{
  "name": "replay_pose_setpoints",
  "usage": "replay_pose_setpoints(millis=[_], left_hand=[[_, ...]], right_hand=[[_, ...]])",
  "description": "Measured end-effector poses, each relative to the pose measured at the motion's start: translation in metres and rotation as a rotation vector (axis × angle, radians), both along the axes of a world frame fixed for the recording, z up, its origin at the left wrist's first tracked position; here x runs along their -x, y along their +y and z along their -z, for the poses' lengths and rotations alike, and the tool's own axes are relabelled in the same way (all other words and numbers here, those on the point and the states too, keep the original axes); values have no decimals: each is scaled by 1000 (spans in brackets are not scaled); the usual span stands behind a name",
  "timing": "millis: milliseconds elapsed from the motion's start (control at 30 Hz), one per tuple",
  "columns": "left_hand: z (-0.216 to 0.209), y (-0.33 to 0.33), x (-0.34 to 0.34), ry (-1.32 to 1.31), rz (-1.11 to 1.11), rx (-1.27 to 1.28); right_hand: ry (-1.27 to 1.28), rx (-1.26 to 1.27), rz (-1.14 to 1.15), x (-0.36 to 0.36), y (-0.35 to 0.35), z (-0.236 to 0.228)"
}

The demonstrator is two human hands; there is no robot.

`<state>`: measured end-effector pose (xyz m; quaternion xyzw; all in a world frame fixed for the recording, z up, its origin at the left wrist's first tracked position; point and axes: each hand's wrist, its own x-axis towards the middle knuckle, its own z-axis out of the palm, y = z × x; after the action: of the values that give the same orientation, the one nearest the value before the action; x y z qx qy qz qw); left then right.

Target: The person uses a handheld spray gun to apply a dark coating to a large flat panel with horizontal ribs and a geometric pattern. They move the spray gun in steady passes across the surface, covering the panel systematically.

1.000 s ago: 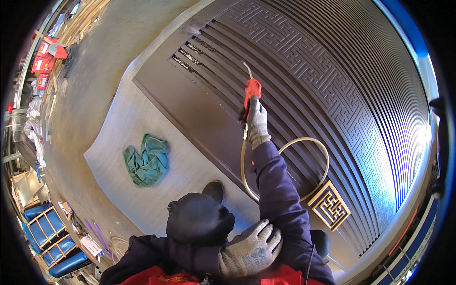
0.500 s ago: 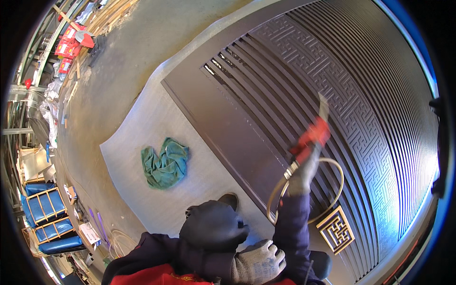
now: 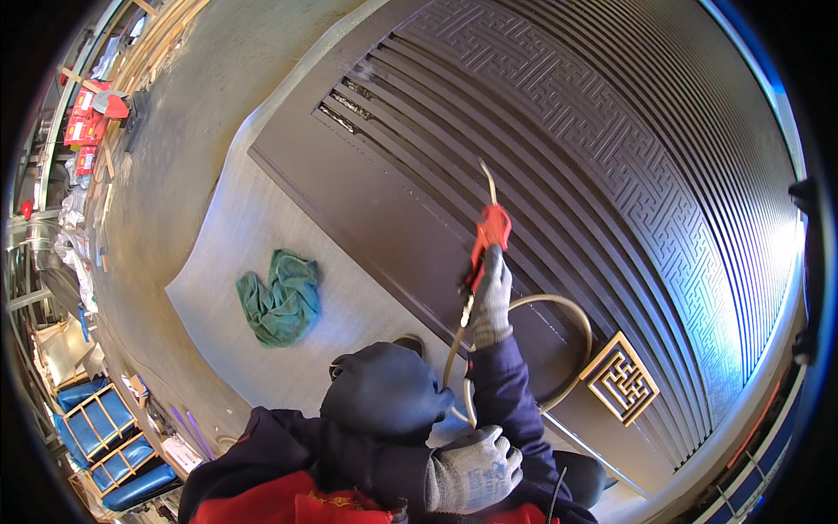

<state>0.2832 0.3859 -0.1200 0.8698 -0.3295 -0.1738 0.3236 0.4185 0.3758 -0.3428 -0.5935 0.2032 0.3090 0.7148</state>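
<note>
In my gloved right hand (image 3: 493,293) is a red air blow gun (image 3: 491,231) with a thin bent metal nozzle. It points away over the slats of a large dark brown panel (image 3: 349,188), apart from the surface as far as I can tell. A beige hose (image 3: 580,325) runs from its handle and loops behind my right forearm. My left hand (image 3: 476,472), in a grey knit glove, lies against my right sleeve with its fingers curled; its palm is hidden. A dark, rounded shape, perhaps my knee (image 3: 380,393), rises beside it.
A crumpled green cloth (image 3: 281,299) lies on the grey sheet (image 3: 214,262) left of the panel. A small gold-framed lattice piece (image 3: 620,378) sits on the panel's near right part. Blue padded chairs (image 3: 105,428), red boxes (image 3: 85,131) and wood strips (image 3: 148,52) line the left.
My right hand has moved left and a little toward me with the blow gun, which now points more upward. The view has shifted slightly. My left hand keeps its place.
</note>
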Motion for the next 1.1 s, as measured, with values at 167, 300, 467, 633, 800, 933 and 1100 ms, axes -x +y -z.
replay_pose_setpoints(millis=[167,300,467,633,800,933,1100], left_hand=[[6,13,7,38,-43,-24],[6,23,6,-67,-177,-21],[1,27,16,36,-210,-23],[7,21,27,179,-32,-127],[12,21,24,109,-75,-17],[14,26,17,57,46,31],[16,22,18,32,93,70]], right_hand=[[-108,1,-147,-44,60,19],[-148,-24,-165,-67,97,24],[-98,-87,-258,-96,146,11],[-169,-203,-262,-112,143,-4],[-226,-411,158,-72,17,-31],[-99,171,470,0,-87,-48],[-39,112,265,68,-74,-14]])
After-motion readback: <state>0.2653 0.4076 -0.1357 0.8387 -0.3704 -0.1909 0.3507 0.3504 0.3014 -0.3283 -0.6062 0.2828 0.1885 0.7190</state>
